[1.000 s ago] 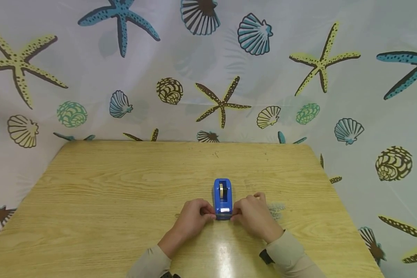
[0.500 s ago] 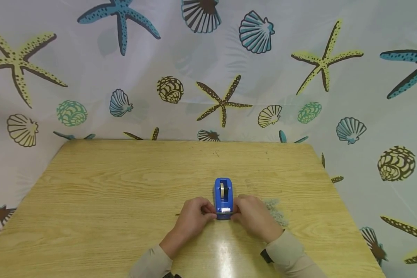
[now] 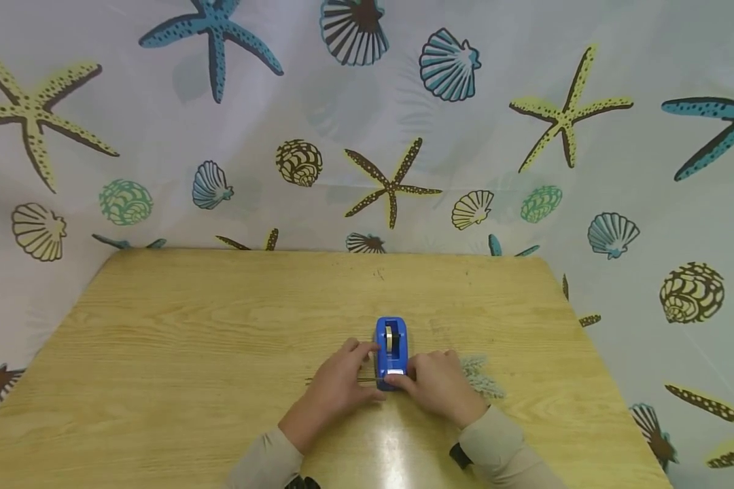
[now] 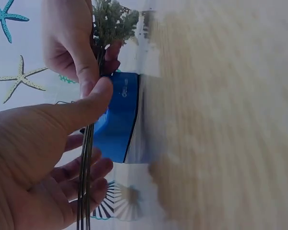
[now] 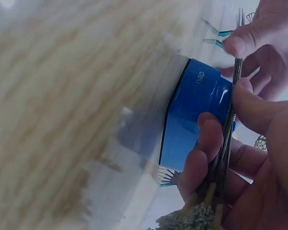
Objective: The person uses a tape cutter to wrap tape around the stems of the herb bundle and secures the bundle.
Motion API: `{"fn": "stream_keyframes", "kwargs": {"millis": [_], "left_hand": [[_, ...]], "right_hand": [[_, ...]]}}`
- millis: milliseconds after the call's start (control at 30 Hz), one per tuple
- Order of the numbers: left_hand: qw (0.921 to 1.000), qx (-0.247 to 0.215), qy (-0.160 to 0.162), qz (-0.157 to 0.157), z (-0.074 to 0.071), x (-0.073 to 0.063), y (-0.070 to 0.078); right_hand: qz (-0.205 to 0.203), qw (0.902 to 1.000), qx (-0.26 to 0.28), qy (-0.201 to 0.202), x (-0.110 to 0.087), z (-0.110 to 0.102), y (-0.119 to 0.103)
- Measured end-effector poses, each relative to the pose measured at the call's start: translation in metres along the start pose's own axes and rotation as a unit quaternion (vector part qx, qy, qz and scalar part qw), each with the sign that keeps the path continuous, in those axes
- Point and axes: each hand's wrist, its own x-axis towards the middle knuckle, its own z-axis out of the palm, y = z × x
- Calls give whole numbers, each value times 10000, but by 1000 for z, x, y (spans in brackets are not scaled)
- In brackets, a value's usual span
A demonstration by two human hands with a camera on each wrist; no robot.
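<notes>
A blue tape dispenser [image 3: 382, 363] stands on the table, its cutter end toward me. Across that end runs a bunch of dried flowers, its thin dark stems [image 4: 85, 177] side by side and its pale grey-green heads [image 3: 482, 377] out to the right. My right hand [image 3: 437, 380] grips the stems, thumb [image 5: 257, 108] on one side and curled fingers on the other, close against the dispenser. At the left, my left hand [image 3: 336, 380] has thumb and fingers spread apart, with the stems passing between them.
The wooden table [image 3: 220, 312] reaches back to a white curtain [image 3: 251, 217] printed with starfish and shells, which also hangs along both sides. A roll of tape [image 3: 389, 338] sits in the dispenser. Beige sleeves [image 3: 495, 438] cover my forearms.
My left hand has gone from pinching beside the dispenser to thumb and fingers spread apart. My right thumb has moved left over the dispenser's front end. The dispenser stays in place.
</notes>
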Motion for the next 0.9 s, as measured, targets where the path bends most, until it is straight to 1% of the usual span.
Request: {"fn": "stream_keyframes", "kwargs": {"millis": [100, 167, 200, 267, 400, 500, 633, 767, 900], "left_hand": [[9986, 330, -360, 226, -4, 7, -3], [9965, 413, -582, 437, -5, 15, -6], [9951, 475, -669, 554, -5, 21, -8], [9929, 610, -764, 685, -4, 29, -12], [9907, 883, -761, 710, 0, 38, -18], [9899, 1062, -642, 682, 1, 37, -20], [9888, 1223, -518, 676, 1, 36, -19], [9890, 1227, -524, 634, 2, 35, -18], [9884, 1203, -686, 630, 5, 37, -16]], "right_hand": [[-3, 10000, -11, -51, 1, 1, -1], [-28, 9999, -88, -38, 2, 0, -1], [-44, 9999, -118, -28, 2, 0, 0], [-107, 9998, -184, 3, 2, 0, 2], [-191, 9995, -268, 27, 0, 1, 3], [-241, 9994, -246, 80, -2, 1, -1], [-298, 9992, -237, 141, -2, 0, -6], [-282, 9990, -332, 96, -2, 0, -8], [-192, 9995, -203, 144, -5, 2, -5]]}}
